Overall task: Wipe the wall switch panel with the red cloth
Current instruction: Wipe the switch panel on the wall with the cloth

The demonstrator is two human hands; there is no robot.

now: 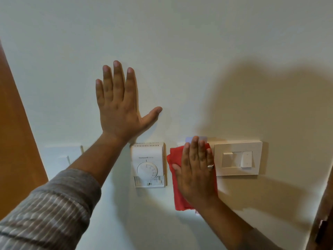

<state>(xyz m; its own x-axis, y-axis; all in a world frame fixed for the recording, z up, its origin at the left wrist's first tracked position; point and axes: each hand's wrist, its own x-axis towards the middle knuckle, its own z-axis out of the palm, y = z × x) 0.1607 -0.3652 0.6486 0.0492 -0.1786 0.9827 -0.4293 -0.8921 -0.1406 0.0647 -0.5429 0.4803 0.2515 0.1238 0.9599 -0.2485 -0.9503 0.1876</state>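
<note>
A red cloth (175, 170) is pressed flat against the wall under my right hand (196, 170), whose fingers point up and wear a ring. The cloth covers something on the wall; only a pale bluish top edge (191, 138) shows above my fingertips. Just right of the cloth is a cream wall switch panel (237, 157) with two rockers, uncovered. My left hand (119, 105) lies flat on the bare wall above and to the left, fingers spread, holding nothing.
A white dial thermostat (148, 165) is mounted between my two arms, left of the cloth. A wooden door or frame (16, 123) runs along the left edge, and dark wood (324, 213) borders the lower right. A small white fitting (82, 149) sits behind my left forearm.
</note>
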